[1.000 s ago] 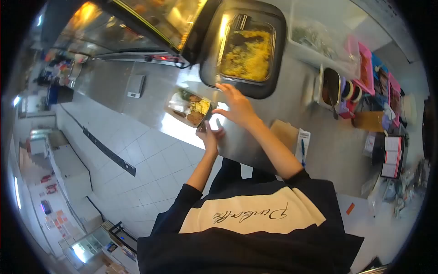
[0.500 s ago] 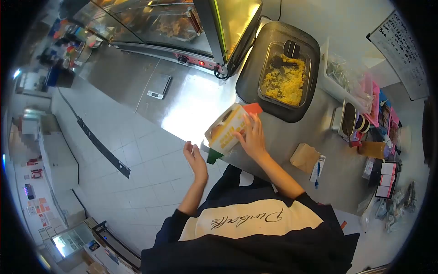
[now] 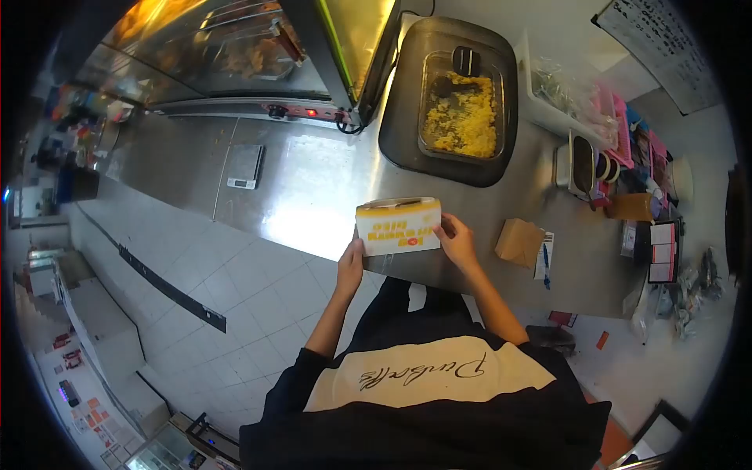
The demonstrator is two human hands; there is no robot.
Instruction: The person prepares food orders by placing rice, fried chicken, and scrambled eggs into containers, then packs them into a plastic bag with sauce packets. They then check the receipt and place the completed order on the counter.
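A white and yellow paper food box (image 3: 401,229) with printed lettering is held level between my two hands, over the near edge of the steel counter. My left hand (image 3: 350,265) presses against the box's lower left side, thumb up along its edge. At the right end my right hand (image 3: 457,241) grips it, thumb and fingers bent round the corner. A narrow dark strip shows along the box's far upper edge; what lies inside is hidden.
Beyond the box a black warmer (image 3: 501,149) holds a glass dish of yellow food (image 3: 462,121) with a black scoop. A glass display case (image 3: 258,70) and small scale (image 3: 245,166) are left. A brown paper packet (image 3: 518,243) and blue pen (image 3: 546,266) lie right.
The box has turned from slanted to level. My left hand, apart before, now touches its left side. The red and green end flaps no longer show. The view has shifted.
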